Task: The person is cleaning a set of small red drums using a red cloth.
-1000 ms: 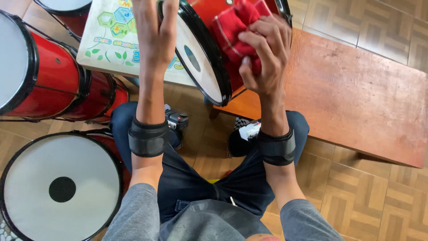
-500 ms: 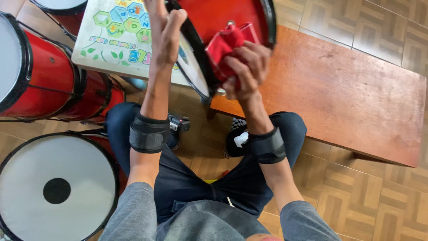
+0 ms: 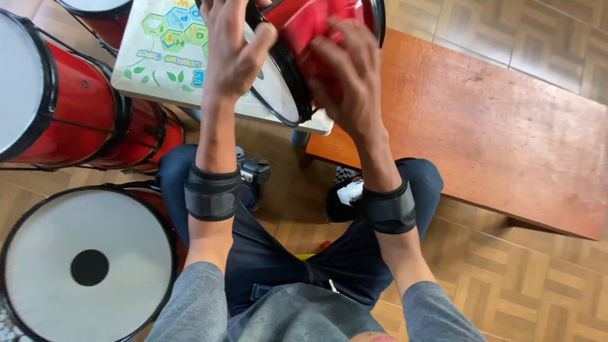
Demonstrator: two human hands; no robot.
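Left hand (image 3: 231, 54) fingers are gripping the red drum (image 3: 297, 60) rim; right hand (image 3: 351, 76) fingers are pressing a red cloth (image 3: 316, 22), closed, against its shell.

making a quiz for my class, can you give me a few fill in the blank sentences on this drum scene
1. The right hand presses a ____ cloth against the tilted drum.
2. The left hand steadies the drum's black ____.
3. The big drum at lower left has a white head with a ____ dot.
4. Each forearm wears a dark ____ near the wrist.

Missing words: red; rim; black; band
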